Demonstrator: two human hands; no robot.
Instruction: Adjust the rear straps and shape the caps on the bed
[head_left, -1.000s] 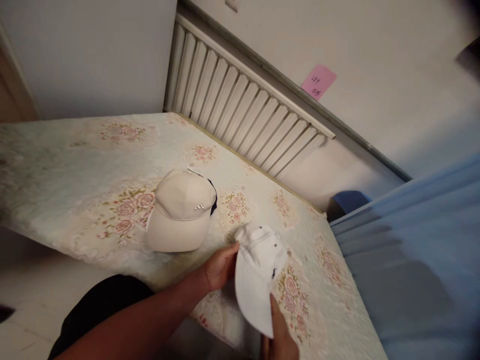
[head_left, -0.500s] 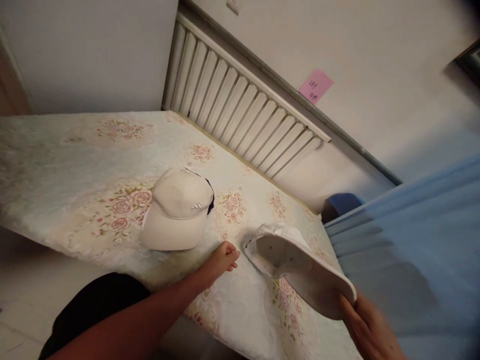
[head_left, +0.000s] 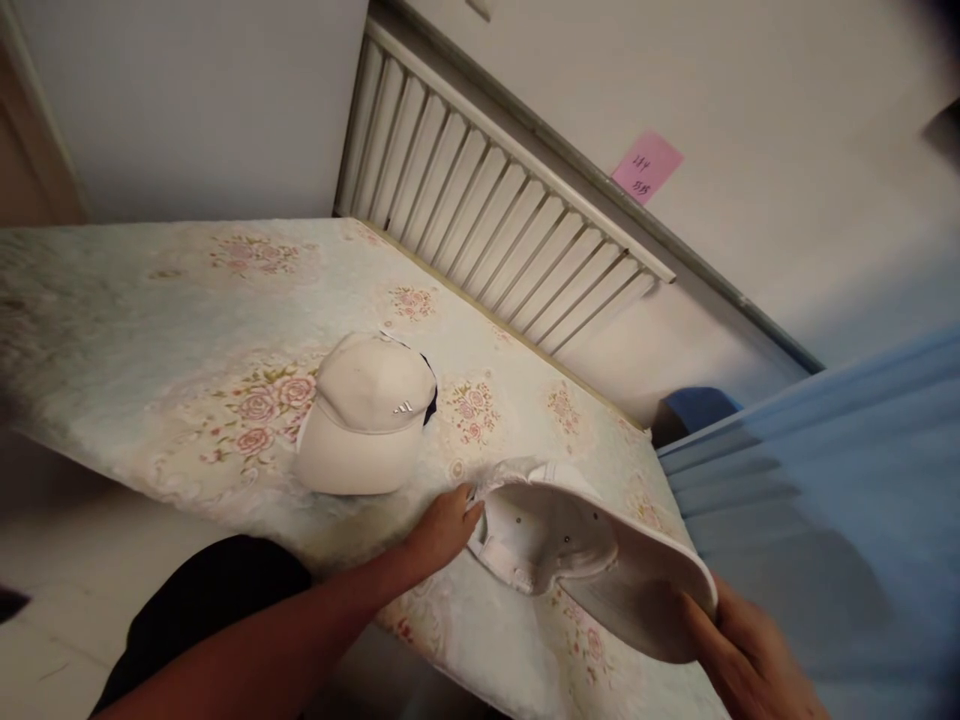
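A white baseball cap (head_left: 540, 525) is tilted above the table with its inside facing me. My right hand (head_left: 754, 650) pinches the tip of its brim, thumb on the underside. At the cap's back edge, my left hand (head_left: 448, 525) has its fingers closed on the rim. A second cap, cream-coloured (head_left: 371, 410) with a small striped logo, rests crown up on the table to the left of my left hand, its brim towards me. Something dark shows at its back edge.
The table (head_left: 150, 330) has a floral cover. Behind it runs a white radiator (head_left: 480, 190), with a pink note (head_left: 647, 167) on the wall above. A blue curtain (head_left: 840, 500) hangs at the right, near a dark blue object (head_left: 694, 410).
My left hand has moved to the white cap and closed on its back edge. That cap has tipped so more of its inside shows. My right hand still grips the brim.
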